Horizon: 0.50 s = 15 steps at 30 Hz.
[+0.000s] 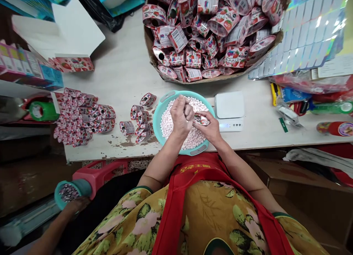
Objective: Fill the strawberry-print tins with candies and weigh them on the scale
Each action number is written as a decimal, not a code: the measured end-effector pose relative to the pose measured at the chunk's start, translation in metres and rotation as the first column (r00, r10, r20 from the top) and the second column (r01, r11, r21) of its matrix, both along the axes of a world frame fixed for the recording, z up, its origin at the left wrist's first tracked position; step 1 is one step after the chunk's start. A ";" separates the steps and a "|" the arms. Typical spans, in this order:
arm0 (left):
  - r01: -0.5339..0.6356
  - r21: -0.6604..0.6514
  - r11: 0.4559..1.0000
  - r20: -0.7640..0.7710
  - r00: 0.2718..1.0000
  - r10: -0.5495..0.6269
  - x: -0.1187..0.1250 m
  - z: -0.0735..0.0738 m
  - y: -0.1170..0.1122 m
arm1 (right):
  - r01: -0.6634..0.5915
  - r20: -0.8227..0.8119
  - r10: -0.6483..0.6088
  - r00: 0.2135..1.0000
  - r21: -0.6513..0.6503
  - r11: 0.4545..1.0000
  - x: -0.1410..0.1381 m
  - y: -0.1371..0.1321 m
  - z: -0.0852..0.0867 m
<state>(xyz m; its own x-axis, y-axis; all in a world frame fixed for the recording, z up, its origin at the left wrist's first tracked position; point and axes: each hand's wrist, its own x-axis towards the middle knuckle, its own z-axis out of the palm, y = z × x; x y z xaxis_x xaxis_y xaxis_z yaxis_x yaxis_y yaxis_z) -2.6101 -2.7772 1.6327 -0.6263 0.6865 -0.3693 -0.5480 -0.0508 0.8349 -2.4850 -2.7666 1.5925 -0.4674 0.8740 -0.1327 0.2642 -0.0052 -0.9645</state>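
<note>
My left hand (182,114) is closed in a fist above a turquoise basin (156,119); whatever its fingers hold is hidden. Small pale pink candies (167,123) fill the basin. At its right side, my right hand (211,127) grips a small strawberry-printed candy pouch (200,119) with a dark opening turned toward my left hand. Several similar pouches (142,117) stand or lie on the table just left of the basin.
A cardboard box (149,53) heaped with pouches stands behind the basin. A white digital scale (229,106) sits to its right. Stacked pouches (82,117) occupy the table's left end. Below, a co-worker's hand (75,204) touches a turquoise bucket (82,187).
</note>
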 end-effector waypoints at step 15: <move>0.189 -0.438 0.879 -0.814 0.332 -0.477 -0.040 -0.041 0.085 | 0.472 0.083 -0.474 0.877 0.036 0.881 0.100 0.097 -0.047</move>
<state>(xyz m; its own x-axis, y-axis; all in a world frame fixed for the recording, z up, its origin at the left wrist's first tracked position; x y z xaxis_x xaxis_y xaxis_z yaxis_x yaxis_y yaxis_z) -2.6496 -2.6920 1.5916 -0.4197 0.9051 0.0675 0.5797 0.2101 0.7872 -2.3848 -2.6692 1.5454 0.0152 0.9901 -0.1394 0.3167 -0.1370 -0.9386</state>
